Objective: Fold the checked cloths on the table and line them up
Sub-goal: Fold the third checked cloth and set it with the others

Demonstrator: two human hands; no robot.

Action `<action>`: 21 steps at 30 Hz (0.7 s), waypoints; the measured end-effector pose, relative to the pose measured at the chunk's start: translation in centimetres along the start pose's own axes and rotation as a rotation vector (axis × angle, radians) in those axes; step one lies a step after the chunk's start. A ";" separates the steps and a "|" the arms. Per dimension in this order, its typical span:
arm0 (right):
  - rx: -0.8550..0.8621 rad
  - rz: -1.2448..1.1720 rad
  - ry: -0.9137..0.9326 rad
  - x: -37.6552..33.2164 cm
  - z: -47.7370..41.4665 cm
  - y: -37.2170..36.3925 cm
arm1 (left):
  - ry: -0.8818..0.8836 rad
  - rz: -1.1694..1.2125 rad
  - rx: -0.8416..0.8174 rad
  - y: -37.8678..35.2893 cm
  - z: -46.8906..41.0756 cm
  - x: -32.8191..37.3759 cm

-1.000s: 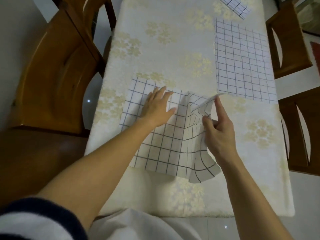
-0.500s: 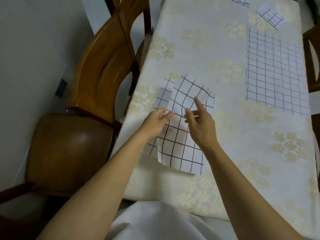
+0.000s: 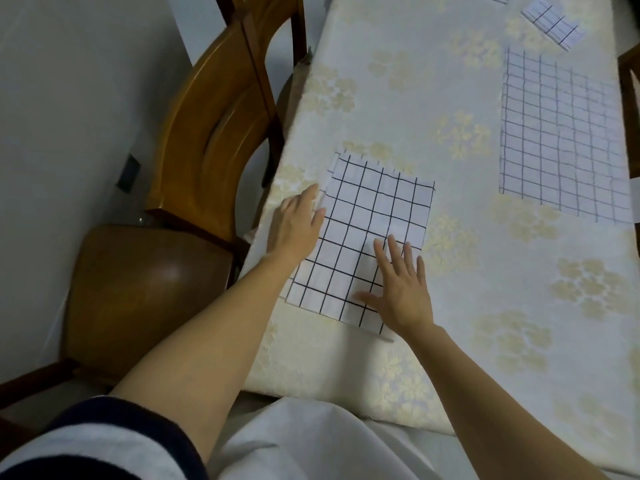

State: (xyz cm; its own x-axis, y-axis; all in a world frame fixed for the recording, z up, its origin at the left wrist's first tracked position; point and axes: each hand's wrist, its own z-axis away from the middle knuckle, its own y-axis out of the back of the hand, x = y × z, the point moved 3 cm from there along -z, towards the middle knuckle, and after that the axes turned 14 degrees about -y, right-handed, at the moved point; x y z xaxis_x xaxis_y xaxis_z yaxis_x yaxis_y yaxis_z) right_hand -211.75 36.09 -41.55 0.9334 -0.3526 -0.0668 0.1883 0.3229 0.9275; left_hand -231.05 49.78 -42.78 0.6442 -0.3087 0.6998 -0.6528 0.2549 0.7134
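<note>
A table covered in cream fabric with pale gold flower clusters fills the right of the view, and a wooden chair stands just beside its left edge. Near that edge, on the side closest to the person, lies a folded checked cloth, white with dark grid lines, flat on the table and doubled over, with a strip of the lower layer showing along its far and left sides. The left hand rests on the cloth's left edge, fingers straight and close together. The right hand lies palm down on the cloth's near right part, fingers spread and straight. Neither hand has a grip on anything; both simply press flat. Well apart, toward the far right, a larger checked cloth lies unfolded on the table, and beyond it sits a small folded checked cloth, turned at an angle. A dark-edged white sleeve shows at the lower left
</note>
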 end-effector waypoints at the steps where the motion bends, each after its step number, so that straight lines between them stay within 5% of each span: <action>1: 0.000 0.007 0.014 -0.4 -0.5 0.0 | -0.027 -0.069 -0.038 -0.1 0.6 -0.8; 5: 0.040 0.030 0.061 -2.7 -3.1 0.6 | -0.160 -0.272 -0.086 -0.8 2.8 -2.8; 21: -0.033 0.025 0.051 -5.9 -7.6 -1.2 | -0.158 -0.331 -0.056 -1.1 1.8 -3.4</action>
State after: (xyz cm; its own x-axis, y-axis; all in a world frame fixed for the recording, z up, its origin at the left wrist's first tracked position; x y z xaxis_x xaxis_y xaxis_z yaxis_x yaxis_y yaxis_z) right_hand -215.17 44.46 -45.10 0.9522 -0.2987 -0.0634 0.1739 0.3596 0.9167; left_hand -233.24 48.86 -45.96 0.7444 -0.5198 0.4192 -0.3936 0.1655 0.9043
